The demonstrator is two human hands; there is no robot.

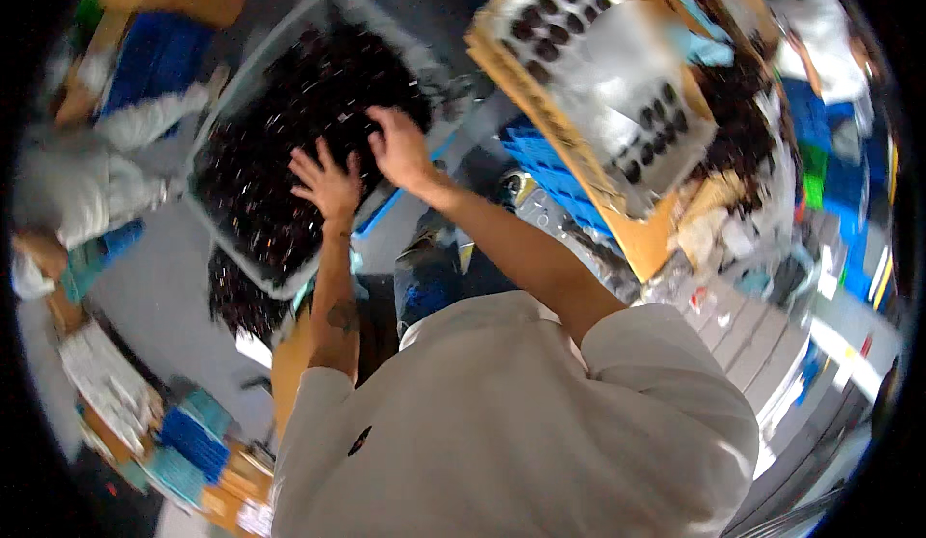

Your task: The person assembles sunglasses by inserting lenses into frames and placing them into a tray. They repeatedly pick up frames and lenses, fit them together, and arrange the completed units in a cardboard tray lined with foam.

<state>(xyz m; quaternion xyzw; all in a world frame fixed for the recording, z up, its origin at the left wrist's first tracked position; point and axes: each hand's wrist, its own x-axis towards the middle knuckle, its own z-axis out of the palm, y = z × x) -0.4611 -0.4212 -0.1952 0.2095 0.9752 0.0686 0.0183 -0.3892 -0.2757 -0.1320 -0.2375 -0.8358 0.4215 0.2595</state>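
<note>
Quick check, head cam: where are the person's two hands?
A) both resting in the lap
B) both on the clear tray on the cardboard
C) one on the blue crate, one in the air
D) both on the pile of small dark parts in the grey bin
D: the left hand and the right hand lie spread, palms down, on the dark parts filling the grey bin.

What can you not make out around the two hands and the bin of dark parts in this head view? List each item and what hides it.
- Dark parts in the clear bin: motion blur and small size hide their kind.
- Left hand and right hand: palms face down, so any grasp is hidden.
- Tray contents: blurred.
</note>
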